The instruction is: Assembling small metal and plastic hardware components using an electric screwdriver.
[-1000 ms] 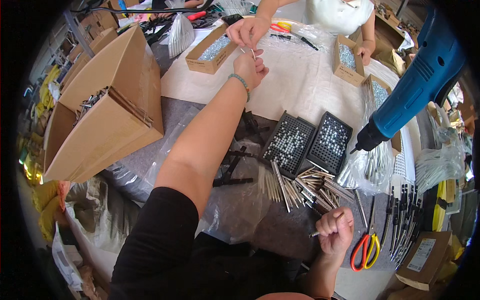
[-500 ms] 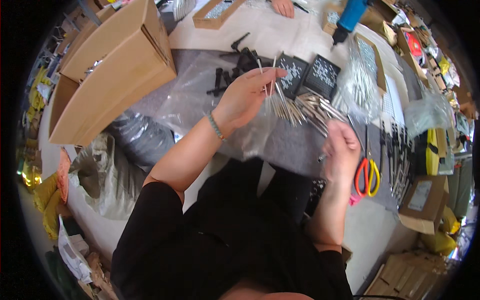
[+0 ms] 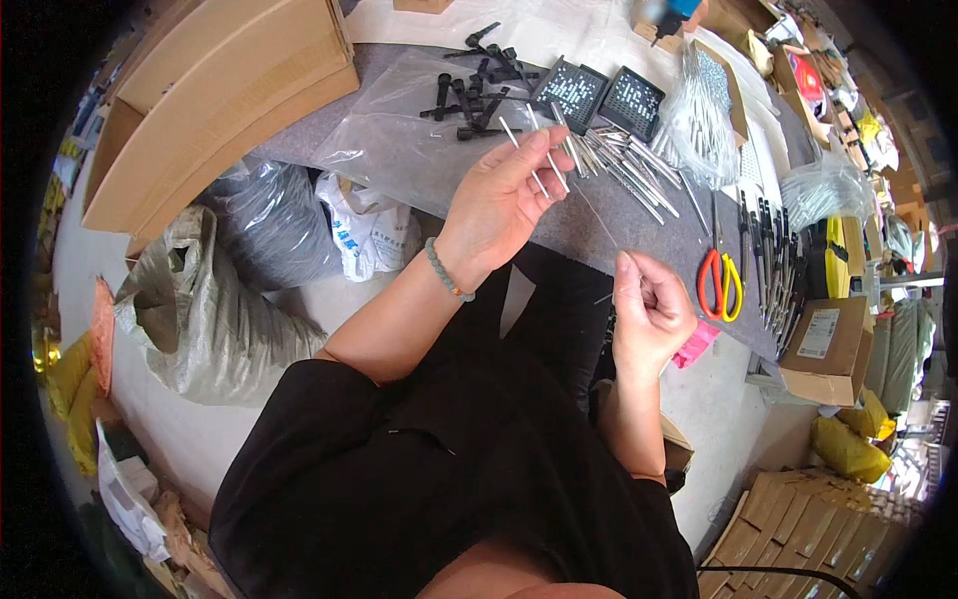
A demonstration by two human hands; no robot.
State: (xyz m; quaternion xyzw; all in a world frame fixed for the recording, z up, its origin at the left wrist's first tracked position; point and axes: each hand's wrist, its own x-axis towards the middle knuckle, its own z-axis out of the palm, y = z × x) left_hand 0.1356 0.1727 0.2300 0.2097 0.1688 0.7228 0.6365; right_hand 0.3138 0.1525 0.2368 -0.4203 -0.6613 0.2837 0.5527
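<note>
Head: white rods (image 3: 558,174) between pinching left fingers (image 3: 528,152), pin (image 3: 604,298) seemingly in curled right fingers (image 3: 669,292)

Scissors (image 3: 704,284) on grey-covered table (image 3: 649,235)

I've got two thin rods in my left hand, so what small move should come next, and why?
Probably bring the left hand toward the right hand: the left pinches two slim pale rods, a thin piece pokes out beside the curled right, and the hands are apart.
</note>
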